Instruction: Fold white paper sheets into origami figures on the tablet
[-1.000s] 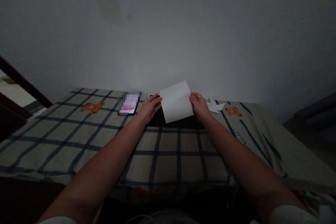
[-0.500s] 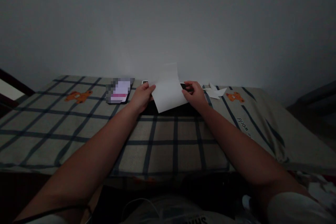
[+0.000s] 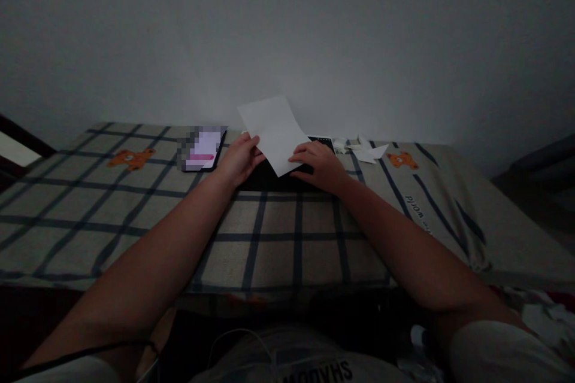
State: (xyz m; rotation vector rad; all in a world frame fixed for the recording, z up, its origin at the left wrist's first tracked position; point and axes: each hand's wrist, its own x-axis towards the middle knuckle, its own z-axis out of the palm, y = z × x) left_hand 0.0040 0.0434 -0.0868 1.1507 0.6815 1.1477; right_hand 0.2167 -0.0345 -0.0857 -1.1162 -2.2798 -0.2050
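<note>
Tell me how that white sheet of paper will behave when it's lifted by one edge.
The paper will probably flop: it already bows where the left hand and right hand hold it. It looks thin, so likely very light and easily creased. It may slide on the dark pad beneath.

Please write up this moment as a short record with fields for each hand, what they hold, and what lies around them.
Left hand: grips the left edge of the sheet of white paper.
Right hand: fingers on the paper's lower right edge, palm down over a dark flat object.
Paper: lifted and tilted, far corner raised.
Surface: checked cloth with orange bear prints.
Nearby: lit phone left of the hands; white paper scraps to the right.
Background: plain wall.
</note>
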